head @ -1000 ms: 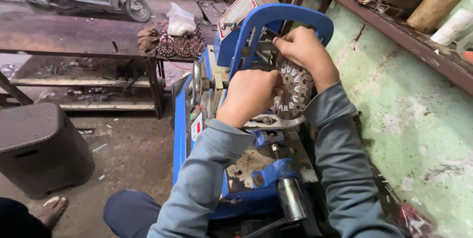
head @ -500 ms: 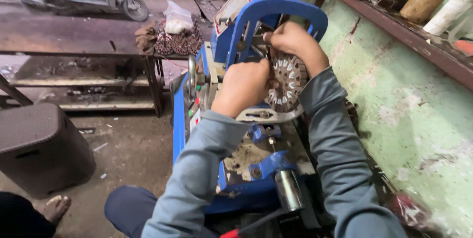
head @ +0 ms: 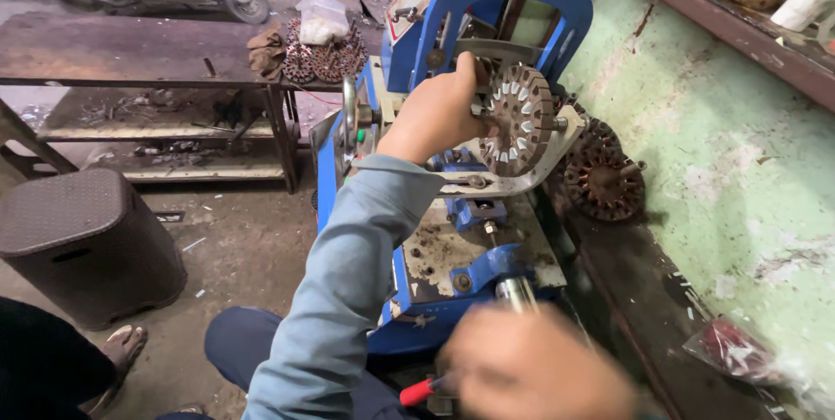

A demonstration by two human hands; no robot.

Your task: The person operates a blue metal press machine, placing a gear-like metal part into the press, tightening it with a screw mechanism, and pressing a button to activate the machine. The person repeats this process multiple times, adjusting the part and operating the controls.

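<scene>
- Two hands in view: left hand (head: 435,111) has fingers closed on the slotted metal wheel (head: 519,120), mounted upright in the blue machine (head: 487,3).
- Right hand (head: 531,368) low, blurred, by a red-handled tool (head: 417,391); finger state cannot be told.
- Copper-wound wheel (head: 604,181) just right of the machine, near the green wall (head: 739,168).

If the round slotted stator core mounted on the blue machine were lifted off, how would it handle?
The stator core looks like stacked metal, so probably rigid and heavy for its size. Its round shape suggests it could roll on edge. The slotted rim should give the left hand decent grip, though the edges may be sharp.
</scene>
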